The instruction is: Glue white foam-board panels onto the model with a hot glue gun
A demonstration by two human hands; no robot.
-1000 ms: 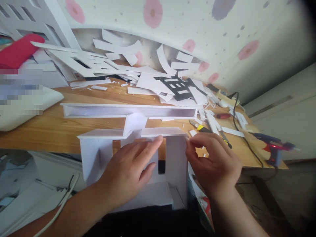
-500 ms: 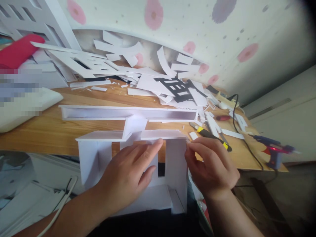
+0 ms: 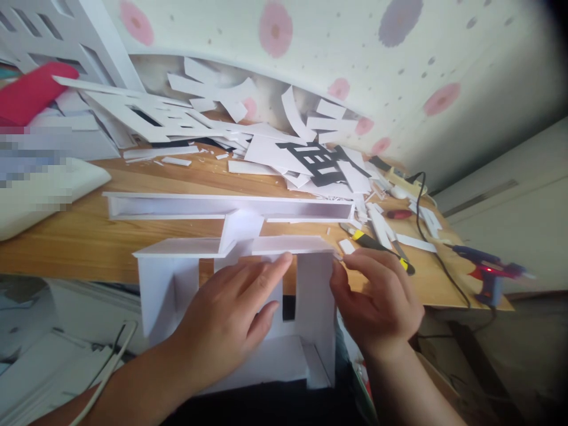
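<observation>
A white foam-board structure (image 3: pixel 186 248) with walls, channels and a long top trough stands at the near edge of a wooden table (image 3: pixel 80 236). My left hand (image 3: pixel 231 313) lies flat against its front, fingers stretched out, the fingertips under the top board. My right hand (image 3: pixel 377 302) is curled at the structure's right edge, thumb and fingers pinching the corner of the right wall panel (image 3: pixel 317 307).
White and black cut-out scraps (image 3: pixel 266 136) pile up at the back of the table. A yellow-black utility knife (image 3: pixel 381 248), a red-handled tool (image 3: pixel 402 214) and a purple glue gun (image 3: pixel 488 272) with its black cord lie at the right. A red object (image 3: pixel 31 92) sits far left.
Both hands stay on the structure. My right hand has drawn slightly closer to the right wall's corner; the view has shifted a little.
</observation>
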